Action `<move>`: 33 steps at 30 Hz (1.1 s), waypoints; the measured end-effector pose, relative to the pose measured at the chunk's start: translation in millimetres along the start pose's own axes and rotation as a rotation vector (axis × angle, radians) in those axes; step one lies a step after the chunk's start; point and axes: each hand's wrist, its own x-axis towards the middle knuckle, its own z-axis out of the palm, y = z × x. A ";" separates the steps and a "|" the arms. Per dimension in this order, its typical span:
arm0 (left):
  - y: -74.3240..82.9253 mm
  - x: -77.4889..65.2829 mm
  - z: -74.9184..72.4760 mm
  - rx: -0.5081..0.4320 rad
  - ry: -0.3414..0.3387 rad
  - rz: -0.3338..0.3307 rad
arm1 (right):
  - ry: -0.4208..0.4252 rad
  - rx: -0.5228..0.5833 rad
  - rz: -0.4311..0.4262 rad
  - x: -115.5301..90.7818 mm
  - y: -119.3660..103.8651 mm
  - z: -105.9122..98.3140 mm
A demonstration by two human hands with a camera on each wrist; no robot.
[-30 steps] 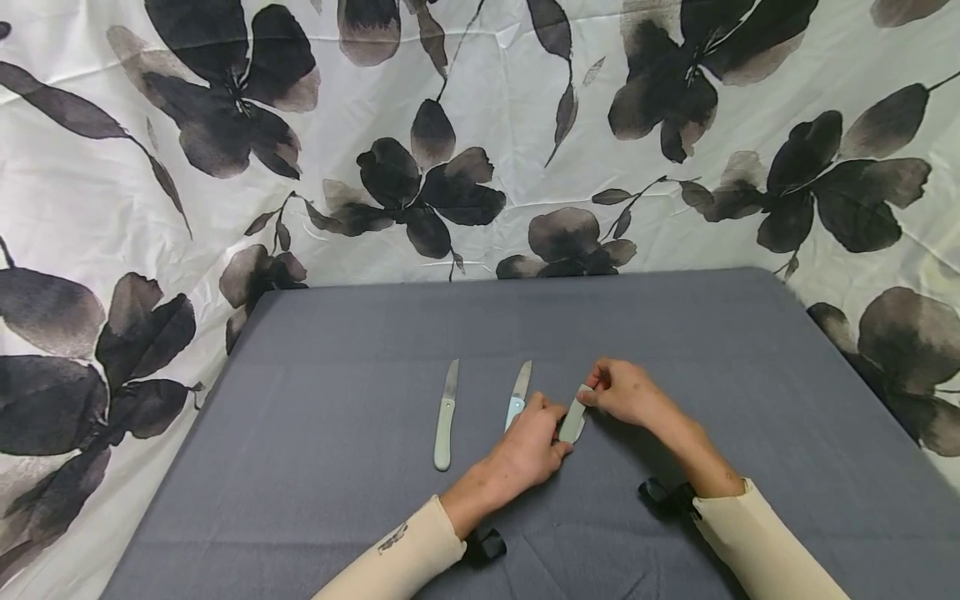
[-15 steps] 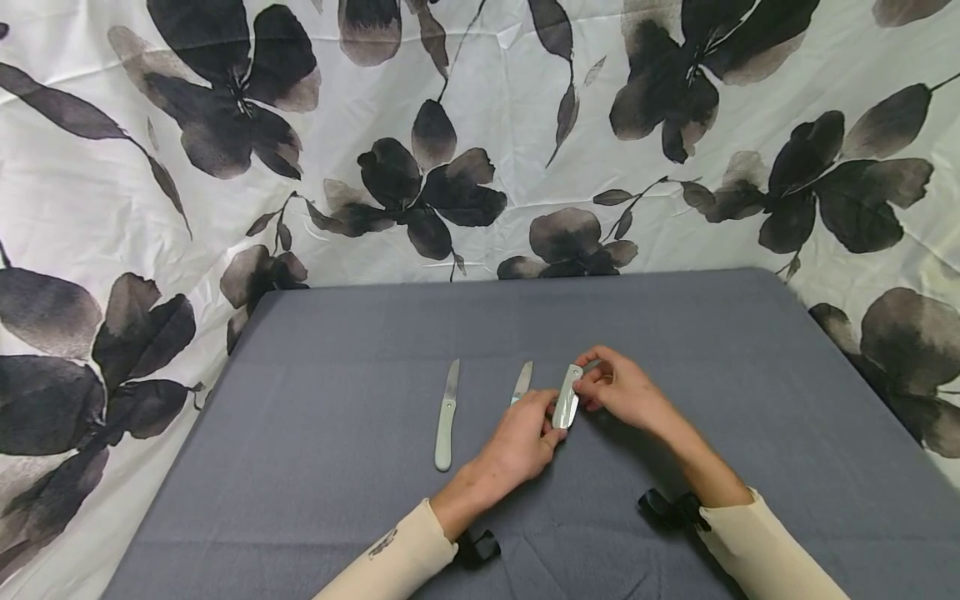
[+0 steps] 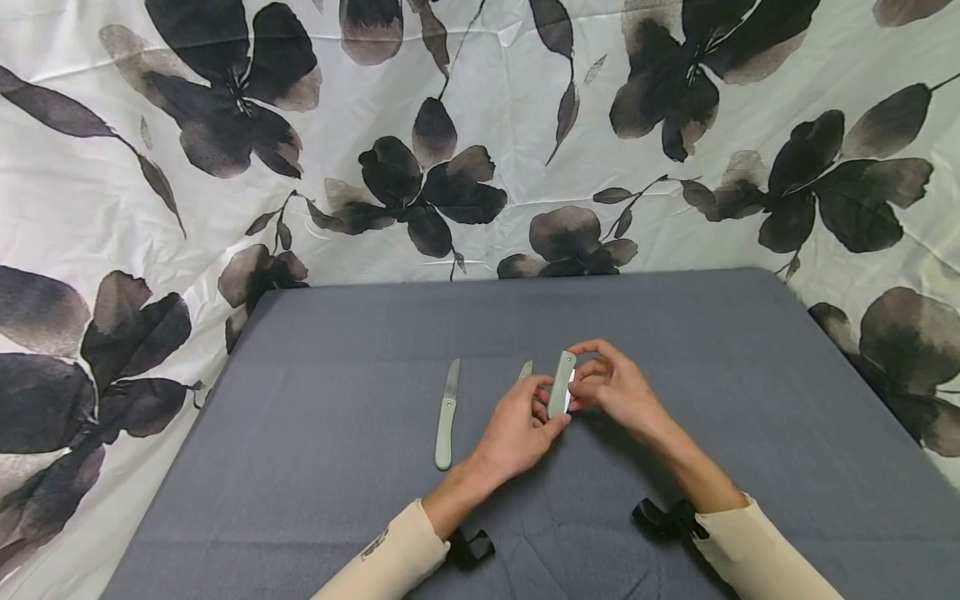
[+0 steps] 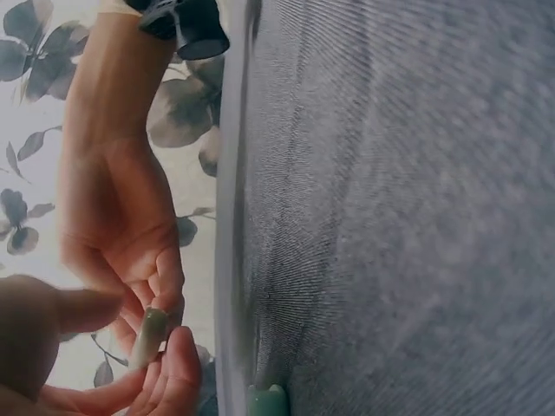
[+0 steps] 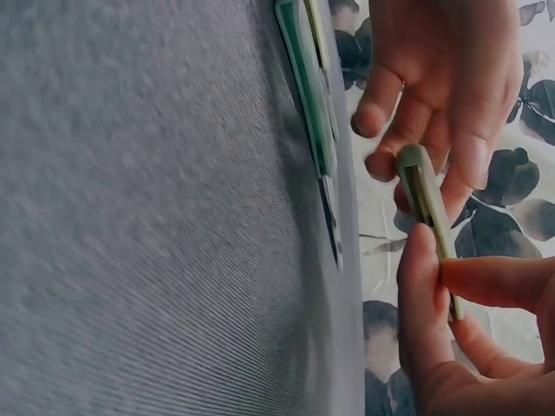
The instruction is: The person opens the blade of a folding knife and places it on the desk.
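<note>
Above the table, both hands hold a folding knife [image 3: 559, 385] with a pale green handle. Its blade lies folded along the handle, a shiny strip showing on the right edge. My left hand [image 3: 513, 429] grips the lower end between thumb and fingers. With thumb and fingertips my right hand [image 3: 622, 390] pinches the knife from the right, seen closer in the right wrist view, where the handle slot [image 5: 421, 191] faces the camera. Left of the hands lies an unfolded pale green knife [image 3: 445, 429]. Behind the left hand only the blade tip of another knife [image 3: 527, 367] shows.
A grey cloth covers the table [image 3: 337, 375]. Behind it hangs a white curtain [image 3: 525, 167] with dark flowers. Black wrist cameras [image 3: 471, 550] sit at both cuffs. In the right wrist view, green-handled knives [image 5: 305, 87] lie near the table edge.
Both hands have lifted the folding knife up and slightly left, turning it more upright. The left hand now covers most of the middle knife. The left-hand knife stays put.
</note>
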 end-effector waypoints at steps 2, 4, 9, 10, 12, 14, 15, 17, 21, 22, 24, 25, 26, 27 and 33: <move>-0.1 0.7 -0.7 -0.048 0.006 -0.024 | 0.000 0.018 -0.002 -1.2 1.0 1.6; -0.6 2.0 -1.2 -0.089 0.018 -0.043 | -0.001 0.035 -0.009 -2.0 2.1 3.3; -2.6 4.4 -2.6 -0.169 0.027 -0.077 | -0.020 0.048 -0.044 -2.2 5.2 6.9; -3.1 4.5 -3.0 -0.181 0.025 -0.080 | -0.024 0.046 -0.051 -2.1 5.8 7.3; -4.0 4.4 -3.5 -0.192 0.023 -0.085 | -0.029 0.039 -0.060 -2.0 6.6 7.7; -4.6 4.0 -4.2 -0.201 0.020 -0.089 | -0.027 0.025 -0.063 -2.1 7.2 7.4; -4.8 3.9 -4.5 -0.201 0.021 -0.089 | -0.026 0.016 -0.064 -2.1 7.5 7.1; -5.4 3.5 -5.1 -0.201 0.023 -0.089 | -0.024 -0.003 -0.063 -2.3 7.9 6.2; -6.1 2.7 -6.6 -0.199 0.020 -0.088 | -0.029 -0.021 -0.057 -2.4 8.0 4.7; -6.1 2.4 -7.1 -0.197 0.018 -0.086 | -0.031 -0.023 -0.057 -2.3 7.9 4.6; -6.0 2.2 -8.4 -0.188 0.016 -0.083 | -0.039 -0.019 -0.059 -1.8 7.9 4.2; -5.9 2.0 -9.2 -0.183 0.014 -0.082 | -0.043 -0.020 -0.061 -1.5 7.9 4.0; -5.8 1.9 -10.1 -0.174 0.010 -0.080 | -0.047 -0.020 -0.064 -1.3 8.1 3.6; -6.1 1.9 -10.8 -0.165 0.006 -0.079 | -0.051 -0.022 -0.069 -1.0 8.2 3.2; -7.6 2.8 -16.2 -0.118 -0.027 -0.071 | -0.073 -0.064 -0.097 -0.7 8.8 0.1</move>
